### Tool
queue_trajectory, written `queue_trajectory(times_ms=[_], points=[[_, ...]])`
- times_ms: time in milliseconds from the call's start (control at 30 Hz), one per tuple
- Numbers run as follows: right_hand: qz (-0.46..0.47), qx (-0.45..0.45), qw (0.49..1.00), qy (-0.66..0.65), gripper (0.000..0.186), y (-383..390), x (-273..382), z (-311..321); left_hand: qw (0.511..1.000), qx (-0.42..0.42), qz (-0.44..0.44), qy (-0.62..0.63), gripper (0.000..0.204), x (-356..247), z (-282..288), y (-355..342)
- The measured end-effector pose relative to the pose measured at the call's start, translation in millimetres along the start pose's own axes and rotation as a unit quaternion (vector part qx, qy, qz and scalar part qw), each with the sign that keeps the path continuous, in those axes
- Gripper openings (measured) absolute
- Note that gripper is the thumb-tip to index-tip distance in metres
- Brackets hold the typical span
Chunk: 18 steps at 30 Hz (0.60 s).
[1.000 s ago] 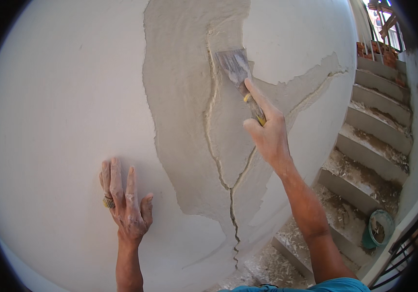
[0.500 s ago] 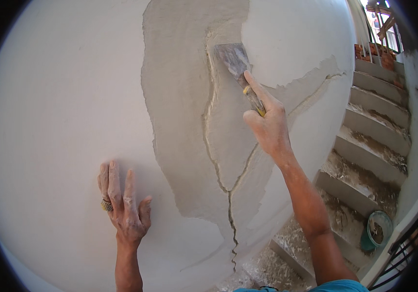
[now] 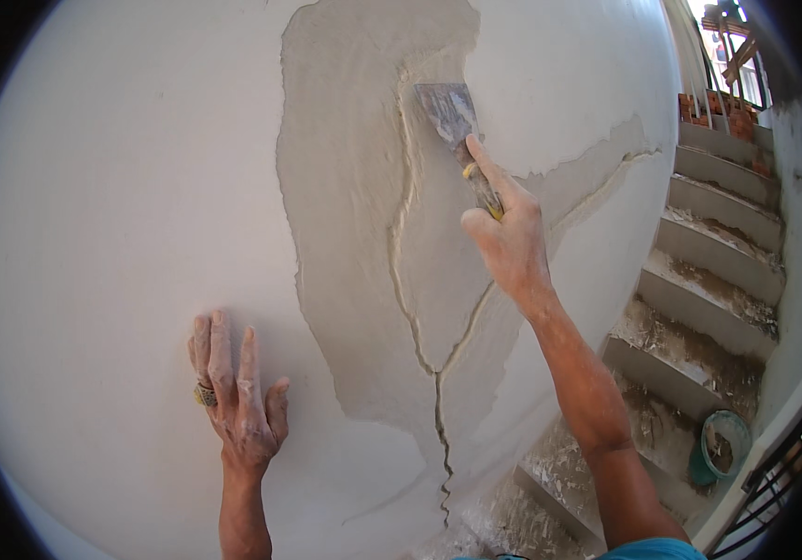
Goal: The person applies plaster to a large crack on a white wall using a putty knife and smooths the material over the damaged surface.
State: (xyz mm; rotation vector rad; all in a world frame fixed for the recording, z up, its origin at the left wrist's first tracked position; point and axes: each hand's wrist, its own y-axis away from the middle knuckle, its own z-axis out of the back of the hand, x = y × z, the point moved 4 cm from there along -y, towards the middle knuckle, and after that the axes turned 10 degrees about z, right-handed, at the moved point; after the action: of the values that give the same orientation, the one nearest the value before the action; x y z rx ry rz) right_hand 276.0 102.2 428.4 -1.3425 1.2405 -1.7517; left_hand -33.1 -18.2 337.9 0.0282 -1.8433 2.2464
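Note:
My right hand [image 3: 508, 238] grips the handle of a putty knife [image 3: 450, 117], the index finger stretched along it toward the blade. The blade's wide edge lies at the grey patch of wall [image 3: 345, 243], just right of the crack [image 3: 407, 187]. This crack joins a second branch at a fork lower down, then runs on as a dark zigzag below. Dusty and flat, my left hand [image 3: 240, 401] rests on the white wall [image 3: 121, 233] left of the patch, fingers apart, with a chunky ring on one finger.
Concrete stairs [image 3: 699, 317] strewn with scraps and dust climb along the right. A green bucket [image 3: 721, 446] with some brownish-grey material stands on a lower step, next to a dark railing [image 3: 774, 481]. Reddish bricks [image 3: 737, 121] are stacked at the top.
The putty knife and right hand have barely shifted along the crack's right side. My left hand stays in place on the wall. The view has tilted very slightly.

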Motion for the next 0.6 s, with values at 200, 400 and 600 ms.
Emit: queue_trajectory(times_ms=[200, 400, 600], points=[[-0.007, -0.004, 1.0, 0.011, 0.08, -11, 2, 2, 1.0, 0.004, -0.004, -0.001, 0.054, -1, 1, -1], [-0.005, -0.001, 1.0, 0.007, 0.079, -28, 11, 3, 1.0, 0.008, -0.004, -0.004, 0.053, 1, 2, 1], [-0.004, -0.021, 1.0, -0.004, 0.08, -26, 11, 0, 1.0, 0.005, -0.003, 0.01, 0.052, -1, 2, -1]])
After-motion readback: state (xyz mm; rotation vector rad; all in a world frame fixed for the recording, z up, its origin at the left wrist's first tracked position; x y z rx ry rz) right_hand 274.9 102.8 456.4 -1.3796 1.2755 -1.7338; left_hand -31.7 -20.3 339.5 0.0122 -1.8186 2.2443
